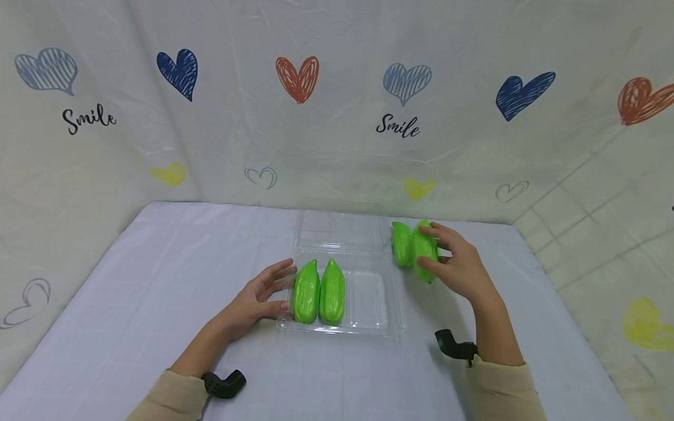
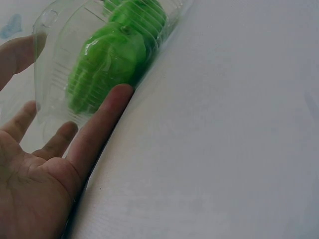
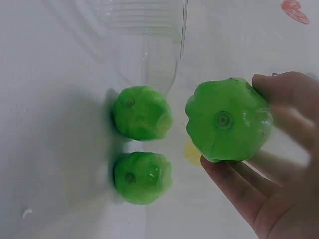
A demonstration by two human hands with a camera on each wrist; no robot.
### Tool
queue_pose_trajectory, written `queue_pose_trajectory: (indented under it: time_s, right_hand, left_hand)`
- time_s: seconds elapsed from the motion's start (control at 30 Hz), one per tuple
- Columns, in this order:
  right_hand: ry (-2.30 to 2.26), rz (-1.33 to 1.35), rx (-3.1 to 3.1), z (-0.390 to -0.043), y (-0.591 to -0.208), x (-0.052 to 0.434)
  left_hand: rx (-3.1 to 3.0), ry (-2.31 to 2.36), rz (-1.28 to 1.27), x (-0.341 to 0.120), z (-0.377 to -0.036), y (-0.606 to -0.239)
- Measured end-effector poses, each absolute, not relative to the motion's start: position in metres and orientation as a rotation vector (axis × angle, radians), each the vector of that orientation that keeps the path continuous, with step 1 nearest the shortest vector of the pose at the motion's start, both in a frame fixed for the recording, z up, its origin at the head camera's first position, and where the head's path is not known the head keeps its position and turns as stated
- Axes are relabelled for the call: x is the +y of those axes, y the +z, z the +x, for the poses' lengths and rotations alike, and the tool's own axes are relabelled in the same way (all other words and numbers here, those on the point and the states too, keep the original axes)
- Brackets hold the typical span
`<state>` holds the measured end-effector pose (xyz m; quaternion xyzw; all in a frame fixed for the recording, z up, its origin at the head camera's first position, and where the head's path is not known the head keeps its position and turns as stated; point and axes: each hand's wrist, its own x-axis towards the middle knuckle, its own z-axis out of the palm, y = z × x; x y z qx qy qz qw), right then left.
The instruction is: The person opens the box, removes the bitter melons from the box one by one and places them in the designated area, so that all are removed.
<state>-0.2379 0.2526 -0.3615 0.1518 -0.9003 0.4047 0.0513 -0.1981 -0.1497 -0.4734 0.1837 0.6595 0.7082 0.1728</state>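
Left hand (image 1: 256, 301) open, fingers against clear clamshell tray (image 1: 376, 310) holding two green chayotes (image 1: 319, 292), right hand (image 1: 459, 264) gripping third chayote (image 1: 425, 250) beside a fourth (image 1: 401, 244).

Bright, even light; blurry wrist views

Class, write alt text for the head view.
A right hand grips a green chayote beside another, while the left hand steadies a clear tray holding two chayotes on a white table.

"Smile" printed twice on backdrop cloth (image 1: 337, 146), beneath hearts.
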Motion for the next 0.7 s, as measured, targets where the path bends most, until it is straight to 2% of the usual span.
queue_pose_trajectory:
  time_s: [0.1,0.23,0.7]
  right_hand:
    - [1.257,0.435,-2.741,-0.229,-0.349,0.246]
    - [1.273,0.421,-2.745,-0.230,-0.349,0.248]
    - [1.220,0.399,-2.746,-0.251,-0.380,0.276]
  left_hand:
    - [1.875,2.008,0.521,-0.150,-0.198,-0.473]
    - [1.877,2.007,0.522,-0.150,-0.198,-0.473]
    - [1.881,2.005,0.521,-0.150,-0.198,-0.474]
